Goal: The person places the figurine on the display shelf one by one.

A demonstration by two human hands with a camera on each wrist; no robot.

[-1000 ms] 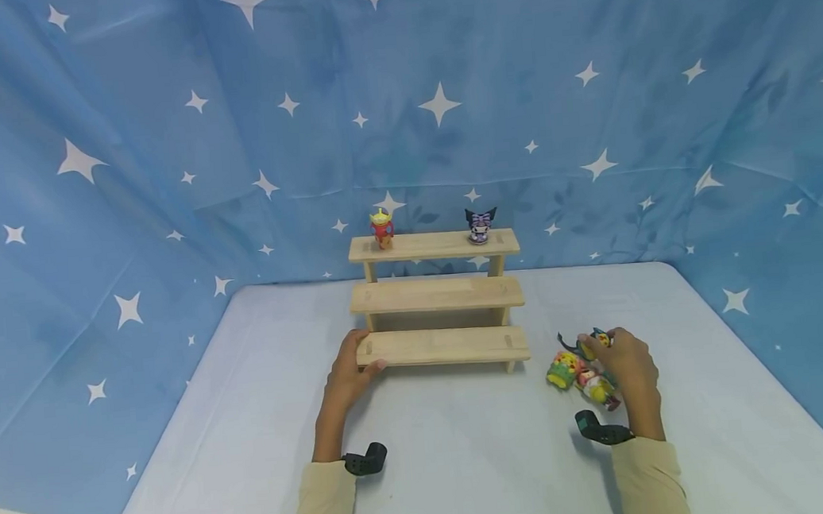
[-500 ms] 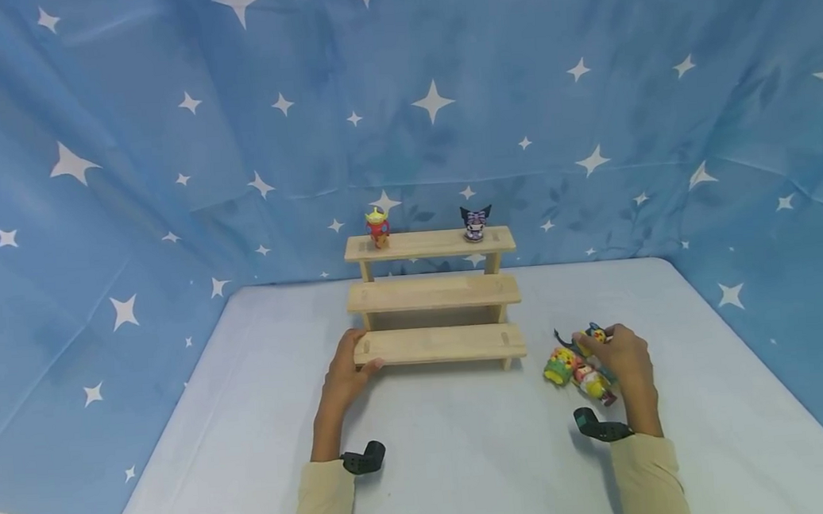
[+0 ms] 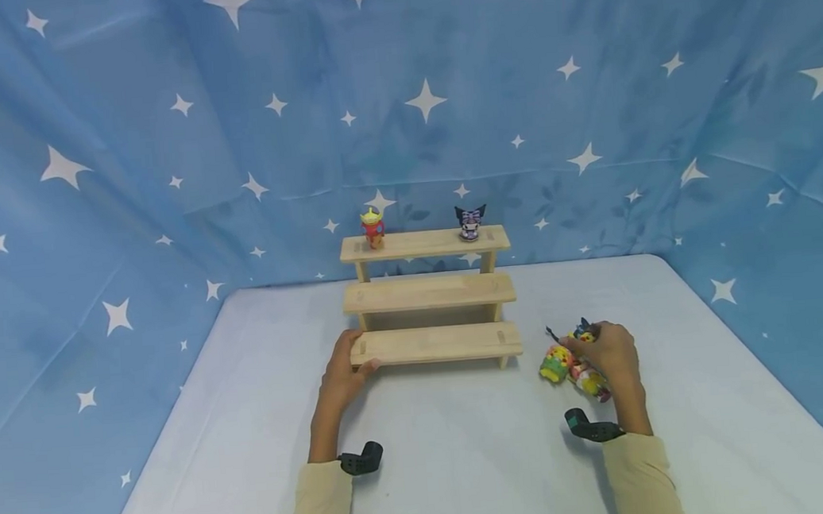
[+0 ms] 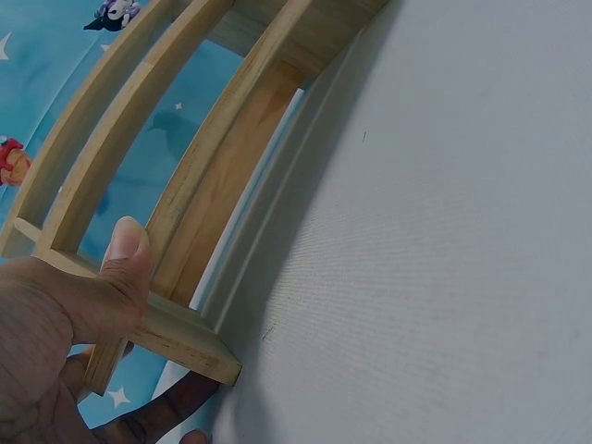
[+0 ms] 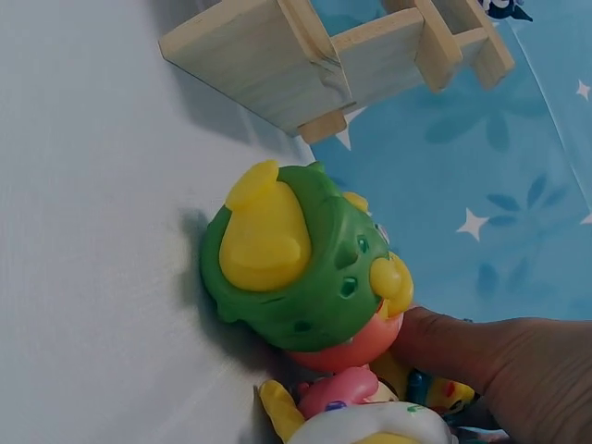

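My left hand [image 3: 341, 377] grips the left end of the bottom step of a three-step wooden display stand [image 3: 435, 344]. In the left wrist view its thumb [image 4: 125, 250] lies over the step's front, with other fingers around the end board. To the stand's right, my right hand [image 3: 615, 353] pinches a blue-and-yellow toy figurine [image 3: 583, 334] with a dark thin tail; the palm hides part of it. Touching or close by lie a green-and-yellow figurine [image 3: 555, 364], seen large in the right wrist view, and a pink, white and yellow figurine [image 3: 589, 381].
On the stand's top step [image 3: 425, 244] stand a red figurine with a yellow-green head [image 3: 374, 229] at left and a black-and-purple figurine [image 3: 470, 223] at right. A white cloth covers the table [image 3: 460, 445]. Behind hangs a blue curtain with white stars [image 3: 290, 154].
My right hand has raised and turned the blue-and-yellow figurine slightly among the others. The left hand keeps its grip on the stand. The head view has shifted a little.
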